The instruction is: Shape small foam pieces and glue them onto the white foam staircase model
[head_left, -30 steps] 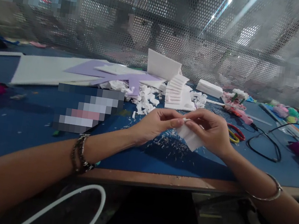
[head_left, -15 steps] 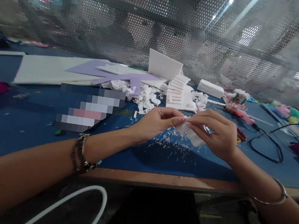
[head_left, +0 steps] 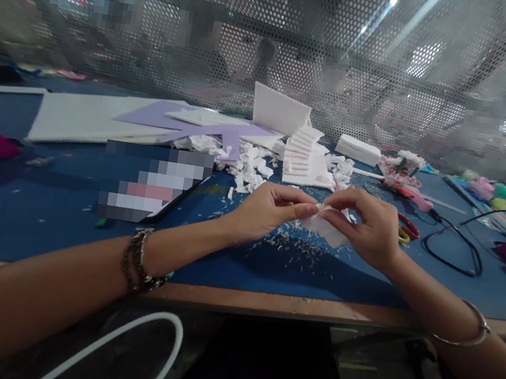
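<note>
Between my two hands is a small, thin white sheet, like paper or foam, held above the table. My left hand pinches its upper left edge between thumb and fingers. My right hand pinches the same edge just beside, fingertips almost touching the left ones. The lower part of the sheet hangs down under my right fingers. Tiny white shreds lie scattered on the blue table below. Behind my hands stands a small white stepped model like a staircase, with torn white scraps heaped beside it.
A phone-like device, partly blurred out, lies left. White boards and purple sheets are behind it. On the right are scissors, a pink glue gun and its black cable. A perforated metal screen stands behind.
Both hands keep their pinch on the white sheet. My right fingers have bent more and arched up, and the sheet has shifted slightly. The view has moved a little.
</note>
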A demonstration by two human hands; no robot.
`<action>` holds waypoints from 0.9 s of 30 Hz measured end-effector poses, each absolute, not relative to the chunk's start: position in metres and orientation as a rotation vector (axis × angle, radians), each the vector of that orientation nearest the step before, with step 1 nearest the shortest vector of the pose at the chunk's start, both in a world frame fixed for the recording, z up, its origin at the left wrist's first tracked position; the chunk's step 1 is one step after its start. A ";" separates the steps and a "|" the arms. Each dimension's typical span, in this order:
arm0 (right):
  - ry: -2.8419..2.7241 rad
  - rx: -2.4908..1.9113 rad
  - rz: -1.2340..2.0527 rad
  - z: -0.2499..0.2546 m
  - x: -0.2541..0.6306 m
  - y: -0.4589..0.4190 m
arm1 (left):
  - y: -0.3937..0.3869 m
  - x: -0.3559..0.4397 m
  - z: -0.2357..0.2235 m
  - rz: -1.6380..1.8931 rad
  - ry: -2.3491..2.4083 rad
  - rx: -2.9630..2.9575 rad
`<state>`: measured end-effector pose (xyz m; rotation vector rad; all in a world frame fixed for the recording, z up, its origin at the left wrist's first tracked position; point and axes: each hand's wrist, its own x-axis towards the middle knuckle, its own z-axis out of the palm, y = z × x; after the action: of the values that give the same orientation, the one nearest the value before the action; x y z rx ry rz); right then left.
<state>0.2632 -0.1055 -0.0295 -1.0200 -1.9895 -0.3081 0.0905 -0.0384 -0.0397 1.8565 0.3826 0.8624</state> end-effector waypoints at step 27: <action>-1.887 -0.966 -0.065 -0.031 0.260 -0.105 | -0.040 0.090 -0.044 1.203 0.268 2.329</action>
<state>0.2601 -0.1051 -0.0307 -0.9664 -1.8874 -0.0651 0.0898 -0.0399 -0.0437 2.3287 0.2679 1.2032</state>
